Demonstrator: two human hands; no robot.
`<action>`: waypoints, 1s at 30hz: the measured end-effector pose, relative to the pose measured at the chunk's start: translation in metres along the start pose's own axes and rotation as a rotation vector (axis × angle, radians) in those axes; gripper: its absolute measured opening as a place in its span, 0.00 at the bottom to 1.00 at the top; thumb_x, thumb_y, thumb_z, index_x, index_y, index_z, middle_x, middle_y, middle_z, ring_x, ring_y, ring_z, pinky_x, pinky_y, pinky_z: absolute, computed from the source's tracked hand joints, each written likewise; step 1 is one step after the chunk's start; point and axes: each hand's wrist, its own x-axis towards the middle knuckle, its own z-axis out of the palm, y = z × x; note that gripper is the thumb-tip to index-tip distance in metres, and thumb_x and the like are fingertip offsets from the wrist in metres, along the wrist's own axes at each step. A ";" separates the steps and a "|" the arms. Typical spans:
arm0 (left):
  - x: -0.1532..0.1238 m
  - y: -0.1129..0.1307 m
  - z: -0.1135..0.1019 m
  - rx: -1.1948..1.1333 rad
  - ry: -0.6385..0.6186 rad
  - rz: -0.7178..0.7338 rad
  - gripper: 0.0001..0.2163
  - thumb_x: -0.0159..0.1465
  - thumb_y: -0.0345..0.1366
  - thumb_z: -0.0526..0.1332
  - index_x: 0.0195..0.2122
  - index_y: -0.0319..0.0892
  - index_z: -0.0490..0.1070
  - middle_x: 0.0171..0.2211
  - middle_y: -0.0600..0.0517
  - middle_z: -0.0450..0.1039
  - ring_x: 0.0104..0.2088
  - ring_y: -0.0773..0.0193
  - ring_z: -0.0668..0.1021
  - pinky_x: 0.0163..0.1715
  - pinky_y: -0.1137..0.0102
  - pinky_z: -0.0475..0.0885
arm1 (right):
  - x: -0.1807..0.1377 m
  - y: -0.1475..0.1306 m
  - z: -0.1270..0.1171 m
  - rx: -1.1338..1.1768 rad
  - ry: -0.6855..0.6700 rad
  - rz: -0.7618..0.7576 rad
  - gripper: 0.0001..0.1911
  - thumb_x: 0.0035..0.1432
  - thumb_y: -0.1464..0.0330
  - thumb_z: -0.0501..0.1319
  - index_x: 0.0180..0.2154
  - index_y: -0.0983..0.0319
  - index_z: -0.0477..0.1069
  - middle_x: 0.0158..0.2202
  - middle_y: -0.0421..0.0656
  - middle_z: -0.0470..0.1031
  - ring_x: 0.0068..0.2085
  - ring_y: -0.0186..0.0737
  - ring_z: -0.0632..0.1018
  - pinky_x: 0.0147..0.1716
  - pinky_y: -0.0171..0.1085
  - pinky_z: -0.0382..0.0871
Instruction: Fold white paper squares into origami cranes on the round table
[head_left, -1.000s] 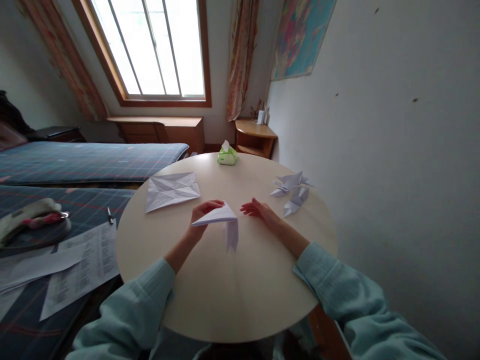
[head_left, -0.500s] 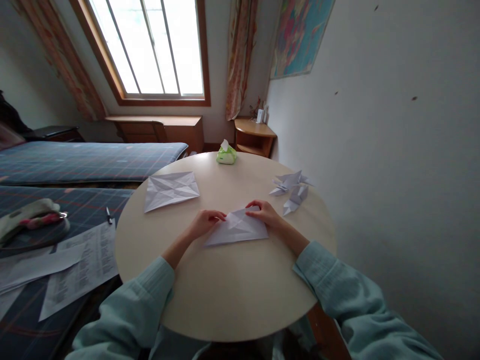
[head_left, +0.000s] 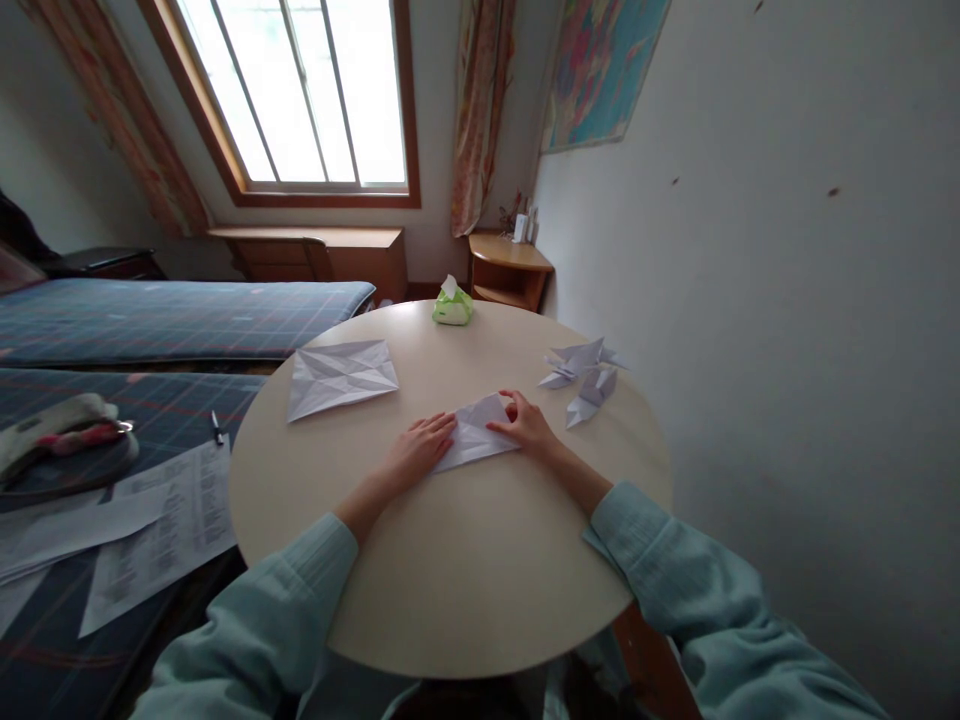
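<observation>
A folded sheet of white paper [head_left: 475, 437] lies flat on the round beige table [head_left: 450, 580]. My left hand [head_left: 417, 452] rests palm down on the sheet's left part, fingers spread. My right hand [head_left: 526, 425] pinches the sheet's right edge with its fingertips. Both forearms wear pale green sleeves.
A creased unfolded paper sheet [head_left: 341, 374] lies at the table's left. Folded paper figures [head_left: 585, 378] lie at the right, a green tissue pack [head_left: 452, 308] at the far edge. Printed pages [head_left: 142, 530] and a pen [head_left: 217, 428] lie on the bed at left. The wall is close on the right.
The paper was held up in my left hand, then laid on the table. Both hands came down onto it, and it now looks folded smaller, with my left hand flat on it.
</observation>
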 end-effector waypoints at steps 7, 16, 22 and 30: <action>0.003 -0.001 0.000 -0.007 0.060 0.045 0.12 0.61 0.33 0.50 0.42 0.41 0.69 0.44 0.48 0.70 0.46 0.61 0.70 0.47 0.66 0.66 | 0.000 -0.001 0.000 -0.004 -0.062 -0.026 0.17 0.40 0.66 0.63 0.36 0.64 0.68 0.29 0.41 0.73 0.29 0.35 0.71 0.28 0.31 0.61; 0.001 -0.001 -0.001 -0.098 0.060 0.003 0.12 0.60 0.33 0.51 0.42 0.41 0.68 0.45 0.49 0.69 0.45 0.62 0.71 0.47 0.67 0.66 | -0.011 -0.008 0.004 0.189 -0.106 -0.234 0.08 0.47 0.72 0.55 0.32 0.62 0.70 0.32 0.41 0.74 0.35 0.36 0.73 0.36 0.35 0.66; 0.001 0.001 -0.001 -0.094 0.097 -0.027 0.08 0.59 0.32 0.53 0.38 0.40 0.67 0.40 0.48 0.69 0.41 0.62 0.72 0.44 0.68 0.68 | -0.017 -0.009 0.008 0.254 -0.311 -0.491 0.20 0.42 0.79 0.53 0.39 0.60 0.71 0.44 0.42 0.72 0.46 0.38 0.71 0.48 0.39 0.63; 0.002 -0.004 0.007 -0.086 0.105 0.012 0.15 0.60 0.32 0.51 0.48 0.41 0.63 0.49 0.47 0.66 0.50 0.61 0.67 0.50 0.63 0.63 | -0.016 -0.015 0.000 0.102 -0.361 -0.623 0.15 0.50 0.63 0.58 0.41 0.60 0.71 0.46 0.45 0.71 0.49 0.40 0.69 0.51 0.41 0.61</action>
